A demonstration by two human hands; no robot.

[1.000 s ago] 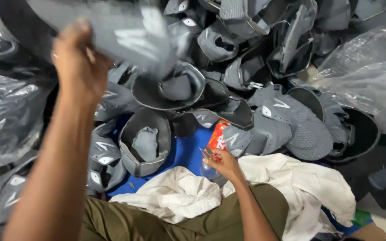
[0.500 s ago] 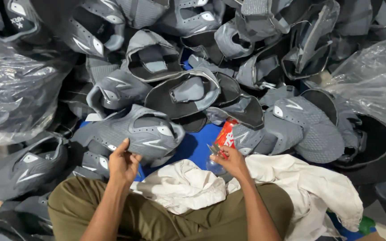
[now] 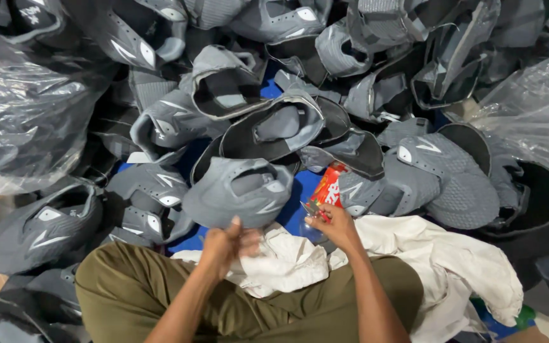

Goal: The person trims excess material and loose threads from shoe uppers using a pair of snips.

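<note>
A grey shoe upper [image 3: 239, 190] is pinched by the left hand [image 3: 223, 244]; small scissors [image 3: 312, 209] are gripped closed-fisted in the right hand [image 3: 335, 228]; many uppers [image 3: 440, 178] lie heaped unhandled.

left hand [image 3: 223, 244] gripping grey shoe upper [image 3: 239, 190]

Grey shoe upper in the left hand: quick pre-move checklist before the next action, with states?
1. Left hand grips the grey shoe upper at its near edge: ok.
2. Right hand holds a small tool with red on it: ok; what kind of tool, cannot tell.
3. Tool apart from the upper: ok.
4. White cloth lies on the lap under both hands: ok.
5. Upper lifted free of the grey pile: cannot tell; its far edge overlaps other pieces.
</note>
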